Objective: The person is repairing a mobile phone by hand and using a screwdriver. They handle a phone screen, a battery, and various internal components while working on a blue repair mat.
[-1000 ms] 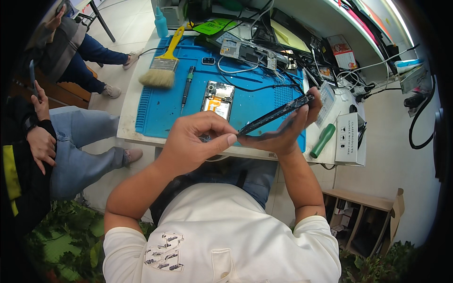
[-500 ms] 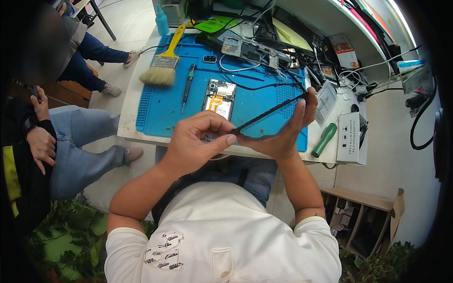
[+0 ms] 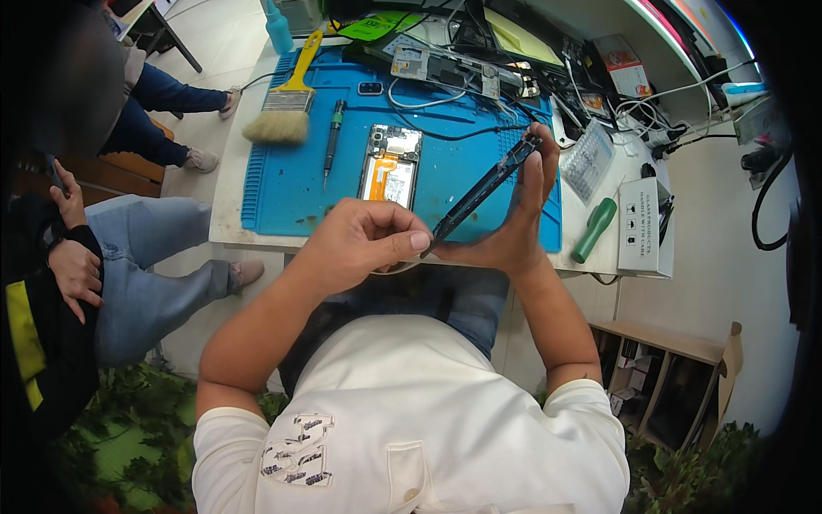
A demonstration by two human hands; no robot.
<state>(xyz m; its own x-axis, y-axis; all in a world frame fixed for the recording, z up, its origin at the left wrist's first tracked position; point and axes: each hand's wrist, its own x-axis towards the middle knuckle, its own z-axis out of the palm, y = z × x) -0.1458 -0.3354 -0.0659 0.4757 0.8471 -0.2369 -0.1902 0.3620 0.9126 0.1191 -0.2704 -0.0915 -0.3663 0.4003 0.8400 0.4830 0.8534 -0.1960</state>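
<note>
Tilted above the front edge of the blue work mat (image 3: 287, 190) is a thin black phone-sized panel (image 3: 481, 195), seen almost edge-on. My left hand (image 3: 360, 244) is closed on its lower end, the thumb pressed near the corner. Around the far side curl the fingers of my right hand (image 3: 521, 227), gripping the panel between fingertips and palm. Just beyond my left hand lies an opened phone (image 3: 390, 167) with its battery and orange flex cable exposed. A slim screwdriver (image 3: 335, 141) rests beside it, left of the phone. A small black camera-lens piece (image 3: 370, 88) sits further back.
A yellow-handled brush (image 3: 287, 111) lies on the mat's left, near a blue bottle (image 3: 278, 30). Phone parts (image 3: 445, 73) and tangled cables crowd the back. At right are a green handle (image 3: 594, 231) and a white box (image 3: 635, 224). Another person's hand (image 3: 75, 272) is at far left.
The panel has turned, so more of its dark face shows, and its upper end has risen. My right fingers have shifted slightly up and left. The view has shifted a little.
</note>
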